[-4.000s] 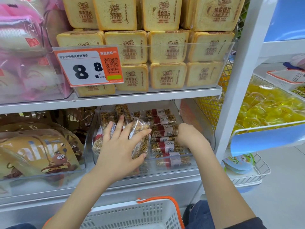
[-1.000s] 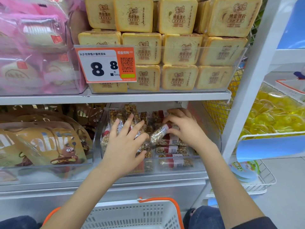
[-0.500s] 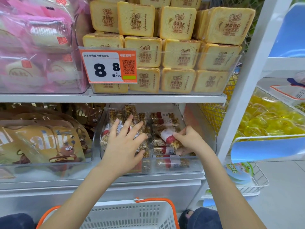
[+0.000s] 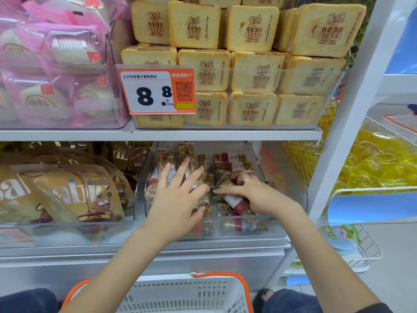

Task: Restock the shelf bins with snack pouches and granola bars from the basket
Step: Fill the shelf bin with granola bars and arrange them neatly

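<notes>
Both hands reached into the clear bin (image 4: 295, 199) on the lower shelf, right of centre. The left hand (image 4: 178, 195) lay with fingers spread and nearly straight, pressing flat against the upright stack of granola bars (image 4: 180, 159) at the bin's left side; it held nothing. The right hand (image 4: 255, 193) had its fingers curled around one granola bar (image 4: 237, 204) with a red band, lying tilted on the flat-stacked bars at the bin's right side. The two hands were just beside each other, fingertips almost touching. The white basket (image 4: 180, 294) with an orange handle stood near the viewer, below the shelf. Brown snack pouches (image 4: 74, 195) filled the bin to the left. A price tag (image 4: 158, 91) hung on the upper bin of toast packs (image 4: 252, 73).
</notes>
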Tool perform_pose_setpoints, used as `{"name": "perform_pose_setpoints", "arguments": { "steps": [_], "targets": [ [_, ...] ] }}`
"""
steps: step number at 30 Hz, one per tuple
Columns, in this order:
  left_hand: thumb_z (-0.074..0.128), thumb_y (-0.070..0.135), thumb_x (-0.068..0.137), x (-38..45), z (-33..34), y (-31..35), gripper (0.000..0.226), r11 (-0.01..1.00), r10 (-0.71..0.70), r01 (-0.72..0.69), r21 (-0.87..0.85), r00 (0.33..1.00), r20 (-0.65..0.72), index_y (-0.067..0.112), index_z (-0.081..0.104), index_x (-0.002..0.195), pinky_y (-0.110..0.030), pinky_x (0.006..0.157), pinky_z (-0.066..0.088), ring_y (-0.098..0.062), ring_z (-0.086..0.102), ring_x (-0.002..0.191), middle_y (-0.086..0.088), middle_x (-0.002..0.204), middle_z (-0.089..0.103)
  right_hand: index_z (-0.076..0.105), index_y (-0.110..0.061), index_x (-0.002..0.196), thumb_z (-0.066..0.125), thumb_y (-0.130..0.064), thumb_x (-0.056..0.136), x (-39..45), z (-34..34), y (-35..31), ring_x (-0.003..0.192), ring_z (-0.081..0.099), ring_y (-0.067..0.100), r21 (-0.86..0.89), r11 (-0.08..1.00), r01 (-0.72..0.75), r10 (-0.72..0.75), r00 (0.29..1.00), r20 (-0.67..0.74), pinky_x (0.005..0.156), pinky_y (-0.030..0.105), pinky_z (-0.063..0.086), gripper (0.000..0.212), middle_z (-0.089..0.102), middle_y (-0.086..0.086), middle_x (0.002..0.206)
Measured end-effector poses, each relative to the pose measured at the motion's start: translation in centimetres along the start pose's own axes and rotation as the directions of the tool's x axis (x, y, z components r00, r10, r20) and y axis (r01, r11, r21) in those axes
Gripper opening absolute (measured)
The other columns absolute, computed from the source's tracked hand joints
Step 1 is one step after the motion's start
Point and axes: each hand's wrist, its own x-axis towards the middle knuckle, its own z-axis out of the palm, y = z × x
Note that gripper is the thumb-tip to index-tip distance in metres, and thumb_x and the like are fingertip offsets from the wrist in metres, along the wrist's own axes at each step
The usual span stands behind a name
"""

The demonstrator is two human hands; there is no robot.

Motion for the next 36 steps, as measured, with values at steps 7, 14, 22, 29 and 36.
{"name": "perform_pose_setpoints", "arguments": {
  "steps": [7, 14, 22, 29, 36],
  "targets": [
    [0.057, 0.044, 0.075, 0.0, 0.0, 0.0, 0.033, 1.0, 0.012, -0.012, -0.01, 1.0, -0.01, 0.029, 0.06, 0.104, -0.06, 0.108, 0.017, -0.035, 0.031, 0.138, -0.004, 0.139, 0.05, 0.045, -0.053, 0.116, 0.039, 0.008, 0.087, 0.7, -0.3, 0.2, 0.098, 0.05, 0.026, 0.053, 0.999, -0.003, 0.0, 0.999, 0.05, 0.067, 0.034, 0.045, 0.068, 0.041, 0.002, 0.117],
    [0.057, 0.044, 0.076, 0.0, 0.1, 0.1, 0.032, 1.0, 0.004, -0.004, -0.001, 1.0, -0.004, 0.028, 0.06, 0.103, -0.061, 0.108, 0.018, -0.036, 0.031, 0.138, -0.004, 0.139, 0.051, 0.053, -0.041, 0.118, 0.067, -0.025, 0.085, -1.6, -1.3, 2.1, 0.077, 0.044, -0.001, 0.228, 0.97, -0.082, 0.121, 0.98, -0.16, 0.06, 0.019, 0.033, 0.039, 0.045, -0.024, 0.083],
    [0.066, 0.042, 0.074, 0.0, 0.0, 0.1, 0.033, 1.0, 0.0, 0.0, 0.002, 1.0, 0.014, 0.027, 0.061, 0.103, -0.062, 0.107, 0.019, -0.036, 0.032, 0.137, -0.005, 0.139, 0.051, 0.058, -0.04, 0.117, 0.067, -0.071, 0.066, -3.2, -2.3, 0.6, 0.099, 0.059, 0.012, -0.082, 0.931, -0.357, 0.342, 0.927, -0.153, 0.064, 0.025, 0.042, 0.06, 0.066, -0.014, 0.109],
    [0.063, 0.042, 0.076, 0.0, 0.0, 0.1, 0.031, 1.0, -0.001, 0.001, 0.003, 1.0, 0.016, 0.027, 0.061, 0.103, -0.062, 0.108, 0.018, -0.036, 0.032, 0.137, -0.005, 0.139, 0.051, 0.061, -0.031, 0.116, 0.072, -0.042, 0.081, -1.2, -0.5, 0.1, 0.097, 0.055, 0.012, 0.111, 0.943, -0.315, 0.303, 0.947, 0.11, 0.078, 0.031, 0.046, 0.038, 0.059, -0.011, 0.109],
    [0.047, 0.043, 0.08, -0.1, 0.2, 0.2, 0.032, 1.0, 0.007, -0.007, 0.013, 1.0, 0.006, 0.027, 0.062, 0.103, -0.061, 0.109, 0.019, -0.035, 0.032, 0.138, -0.004, 0.139, 0.051, 0.05, -0.02, 0.101, 0.082, -0.032, 0.071, -1.8, -1.0, 1.3, 0.065, 0.048, 0.011, 0.403, 0.853, -0.331, 0.33, 0.941, 0.075, 0.056, 0.024, 0.039, 0.045, 0.052, -0.005, 0.077]
  ]
}}
